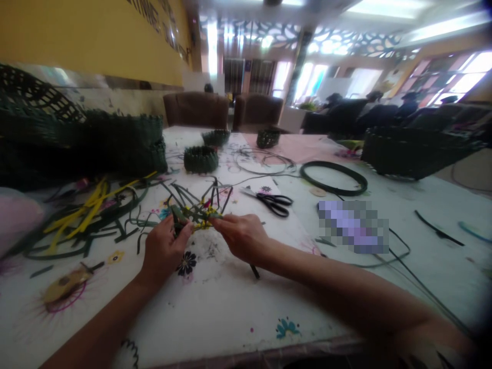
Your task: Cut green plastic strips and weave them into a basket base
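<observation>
The woven piece [196, 212] was a small crossing of dark green and yellow strips. It was held in the air just above the middle of the table, between the two hands. The left hand [165, 251] pinched its near side, and the right hand [240, 237] pinched its other side with the thumb and fingers, so both hands were closed on it. The long strip ends stood out like spokes. The strips looked like thin plastic, so I judged the piece was light, a little stiff and springy, and it could loosen if it was released. The best place to take hold seemed to be the crossings at the centre, not the loose ends.

Just beside it lay the black scissors [271, 201], and further right lay a coil [333, 178] of dark green strip. Loose strips [77, 218] of yellow and green lay to the left of the hands, on the flowered table cover [238, 318]. Toward the far end stood a round basket [200, 159], a small basket [216, 137] and another small basket [268, 138]. A large basket [126, 146] stood at the left, and a second large basket [415, 152] stood at the right. I could not see what was inside any of them.
</observation>
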Action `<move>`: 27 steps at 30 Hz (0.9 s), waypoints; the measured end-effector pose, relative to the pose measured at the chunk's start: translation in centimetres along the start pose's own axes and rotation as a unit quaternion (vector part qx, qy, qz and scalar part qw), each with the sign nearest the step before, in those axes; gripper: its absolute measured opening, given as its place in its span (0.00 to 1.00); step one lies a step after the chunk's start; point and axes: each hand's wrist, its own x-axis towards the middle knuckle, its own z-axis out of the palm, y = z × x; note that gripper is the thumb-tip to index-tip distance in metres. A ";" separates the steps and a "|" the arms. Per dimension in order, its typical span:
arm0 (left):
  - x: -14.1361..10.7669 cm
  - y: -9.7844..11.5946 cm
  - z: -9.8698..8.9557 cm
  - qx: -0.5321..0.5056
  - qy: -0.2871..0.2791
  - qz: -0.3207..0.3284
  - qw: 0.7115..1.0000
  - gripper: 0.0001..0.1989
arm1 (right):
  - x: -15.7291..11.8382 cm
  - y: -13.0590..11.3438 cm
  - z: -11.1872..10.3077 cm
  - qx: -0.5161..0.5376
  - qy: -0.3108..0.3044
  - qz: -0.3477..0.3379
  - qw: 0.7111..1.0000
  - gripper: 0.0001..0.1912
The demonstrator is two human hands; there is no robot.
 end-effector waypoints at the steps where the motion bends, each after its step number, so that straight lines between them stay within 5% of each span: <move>1: 0.0 0.0 0.0 0.002 -0.001 -0.003 1.000 0.13 | -0.1 -0.1 0.0 -0.005 -0.006 -0.016 1.000 0.20; 5: 0.1 0.0 -0.1 0.010 -0.006 0.000 1.000 0.12 | -0.3 -0.9 -0.2 0.026 -0.063 -0.029 0.997 0.24; 9: 0.2 0.2 0.0 0.017 -0.001 0.002 1.000 0.13 | 0.2 -1.1 -0.5 0.062 -0.109 0.027 0.992 0.18; 16: -0.1 0.5 -0.1 0.016 -0.009 -0.002 1.000 0.13 | 1.0 -0.1 -0.2 0.022 -0.120 0.135 0.983 0.11; 27: 0.0 0.3 0.0 0.025 -0.023 -0.026 0.999 0.13 | 0.9 0.4 0.1 0.106 -0.091 0.100 0.985 0.17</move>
